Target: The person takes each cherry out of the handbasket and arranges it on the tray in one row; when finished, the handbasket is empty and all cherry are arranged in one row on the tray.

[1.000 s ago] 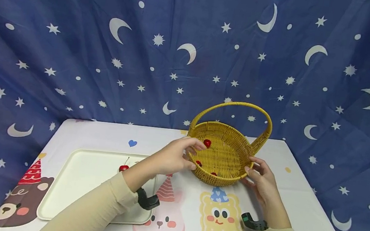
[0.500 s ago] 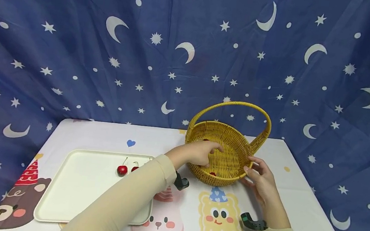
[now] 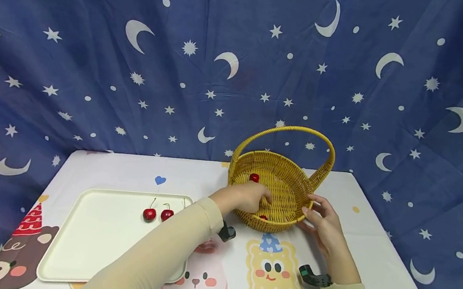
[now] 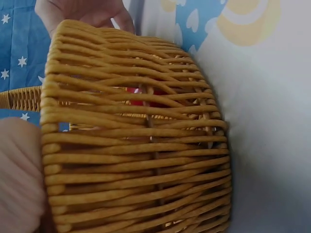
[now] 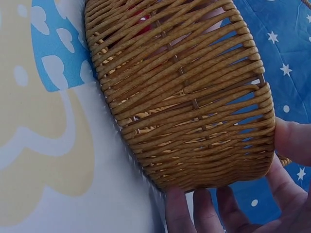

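Note:
A yellow wicker basket (image 3: 288,174) with a tall handle stands on the table. My left hand (image 3: 248,198) reaches over its left rim, fingers bent down inside. The fingertips are hidden, so whether they hold anything does not show; in the left wrist view only part of this hand (image 4: 19,174) appears beside the rim. My right hand (image 3: 325,224) grips the basket's right rim, thumb at the edge and the other fingers (image 5: 206,213) against the outer wall. Inside lie a red cherry (image 3: 254,178) at the back and another cherry (image 3: 263,217) near the front, mostly covered by the rim.
Left of the basket is a cream tray (image 3: 92,238), partly covered by my left sleeve (image 3: 168,247). On it sit two cherries with stems, one cherry (image 3: 149,215) left of the other cherry (image 3: 167,214). A starry blue curtain (image 3: 181,62) hangs behind the table.
My left hand has gone from the basket's left rim rightward and down into the basket, uncovering more of the tray's cherries. My right hand keeps its hold on the rim.

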Available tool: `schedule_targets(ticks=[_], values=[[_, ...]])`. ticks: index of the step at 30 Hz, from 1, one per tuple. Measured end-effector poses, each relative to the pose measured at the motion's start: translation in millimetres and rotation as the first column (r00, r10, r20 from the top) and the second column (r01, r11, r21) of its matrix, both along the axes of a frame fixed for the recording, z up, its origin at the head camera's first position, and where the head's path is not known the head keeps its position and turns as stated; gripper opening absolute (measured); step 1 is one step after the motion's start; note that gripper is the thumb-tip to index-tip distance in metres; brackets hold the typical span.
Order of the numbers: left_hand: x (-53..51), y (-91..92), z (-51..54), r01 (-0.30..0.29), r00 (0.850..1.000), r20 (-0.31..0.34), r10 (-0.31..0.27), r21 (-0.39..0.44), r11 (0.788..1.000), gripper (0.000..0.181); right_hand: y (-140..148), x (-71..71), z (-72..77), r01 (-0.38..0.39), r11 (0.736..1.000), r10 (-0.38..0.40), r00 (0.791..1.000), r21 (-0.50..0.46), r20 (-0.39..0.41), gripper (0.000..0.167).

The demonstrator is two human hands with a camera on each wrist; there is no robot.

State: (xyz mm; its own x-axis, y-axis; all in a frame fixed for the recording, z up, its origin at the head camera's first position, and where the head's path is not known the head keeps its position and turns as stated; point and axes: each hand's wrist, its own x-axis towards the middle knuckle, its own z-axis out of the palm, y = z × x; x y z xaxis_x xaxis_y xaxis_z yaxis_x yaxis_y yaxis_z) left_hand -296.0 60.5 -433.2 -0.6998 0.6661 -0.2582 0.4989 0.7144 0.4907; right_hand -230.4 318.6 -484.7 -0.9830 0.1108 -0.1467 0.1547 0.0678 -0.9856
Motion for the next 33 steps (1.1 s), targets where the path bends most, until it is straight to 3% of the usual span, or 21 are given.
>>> schedule_targets(ticks=[12,19,24,29,33], values=[[1.2,3.4,-1.9,-0.071,0.997,0.006,0.071,-0.029,0.997,0.061,0.3,-0.1,-1.6,-0.005,1.0,0.005,1.0,-0.003,0.0,0.053],[2.2,2.8,-2.2,-0.077,0.997,0.013,0.078,-0.029,0.997,0.059,0.0,-0.1,-1.1,-0.007,1.0,0.007,1.0,-0.005,0.003,0.052],[1.2,3.7,-5.3,-0.093,0.995,-0.028,0.092,-0.009,0.996,0.054,-1.1,0.9,-0.6,-0.006,1.0,0.006,1.0,-0.006,0.004,0.052],[-1.4,2.6,-8.4,-0.109,0.985,-0.125,0.117,0.071,0.991,0.045,-0.8,0.6,-0.7,-0.013,1.0,0.013,1.0,0.002,0.001,0.053],[-1.8,0.3,-8.4,-0.093,0.99,-0.102,0.1,0.075,0.993,0.042,0.0,0.2,-0.9,-0.006,1.0,0.006,1.0,0.002,0.0,0.054]])
